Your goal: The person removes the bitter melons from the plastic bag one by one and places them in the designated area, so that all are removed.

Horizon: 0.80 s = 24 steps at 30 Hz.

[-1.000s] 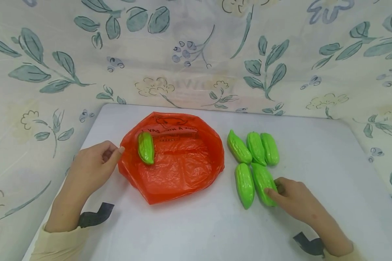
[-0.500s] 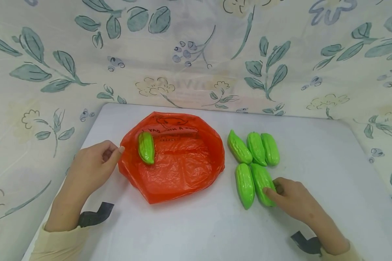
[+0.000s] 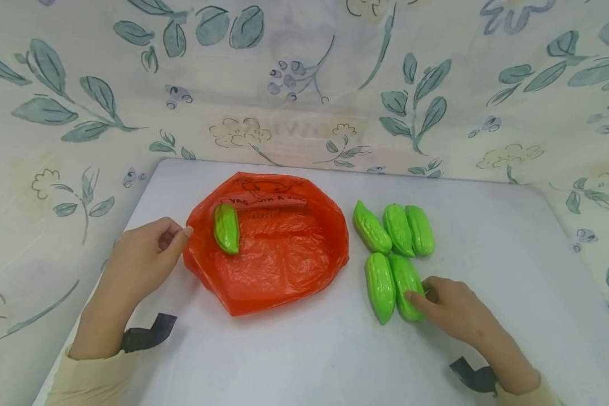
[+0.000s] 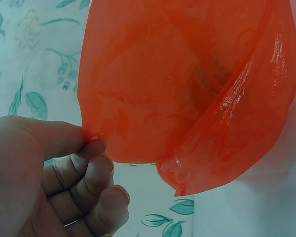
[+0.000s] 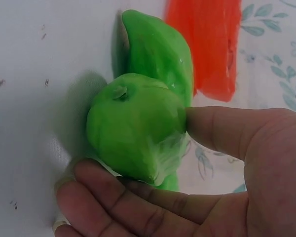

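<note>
My left hand pinches the left rim of an open red plastic bag between thumb and forefinger; the left wrist view shows the thin film of the bag caught there. One glossy green, ridged, tapered vegetable lies inside the bag. Right of it, several similar vegetables lie grouped in two rows. My right hand holds the front-right green vegetable, thumb on its top and fingers along its far side. The right wrist view has that vegetable resting on the table between thumb and fingers.
A white table bears everything. Behind and at the sides hangs a cloth printed with leaves and flowers. Dark straps cross both wrists near the cream sleeves.
My right hand has shifted slightly left, and the green vegetable under it has turned a little, closer to its neighbour. The left hand and the bag stay as they were.
</note>
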Each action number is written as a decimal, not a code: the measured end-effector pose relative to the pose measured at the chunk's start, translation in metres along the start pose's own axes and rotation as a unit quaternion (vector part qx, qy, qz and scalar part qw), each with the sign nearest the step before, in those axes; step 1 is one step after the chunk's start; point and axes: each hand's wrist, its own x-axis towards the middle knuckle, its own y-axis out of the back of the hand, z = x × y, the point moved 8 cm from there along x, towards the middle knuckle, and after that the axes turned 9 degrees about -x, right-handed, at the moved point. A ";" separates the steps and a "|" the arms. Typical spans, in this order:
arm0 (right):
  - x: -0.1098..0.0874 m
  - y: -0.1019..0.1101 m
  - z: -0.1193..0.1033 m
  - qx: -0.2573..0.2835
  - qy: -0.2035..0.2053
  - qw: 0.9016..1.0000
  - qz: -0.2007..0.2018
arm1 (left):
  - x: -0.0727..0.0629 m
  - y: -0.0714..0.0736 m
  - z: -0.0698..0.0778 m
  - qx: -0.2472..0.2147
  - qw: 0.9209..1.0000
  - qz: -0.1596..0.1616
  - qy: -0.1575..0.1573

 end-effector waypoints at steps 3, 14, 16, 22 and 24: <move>0.001 0.000 -0.001 0.000 0.000 1.000 0.003 | 0.000 0.000 0.000 -0.001 1.000 0.000 0.001; 0.003 -0.001 0.002 0.000 -0.008 1.000 -0.013 | -0.001 0.000 0.000 0.000 1.000 0.002 0.000; 0.003 0.000 0.003 -0.003 -0.013 1.000 -0.018 | -0.001 0.001 0.001 0.000 1.000 0.003 -0.002; 0.003 0.004 0.005 -0.016 -0.019 0.999 -0.023 | -0.002 0.001 0.003 0.001 1.000 0.003 -0.003; 0.003 0.006 0.005 -0.020 -0.019 0.999 -0.022 | -0.002 0.001 0.003 0.001 1.000 0.003 -0.003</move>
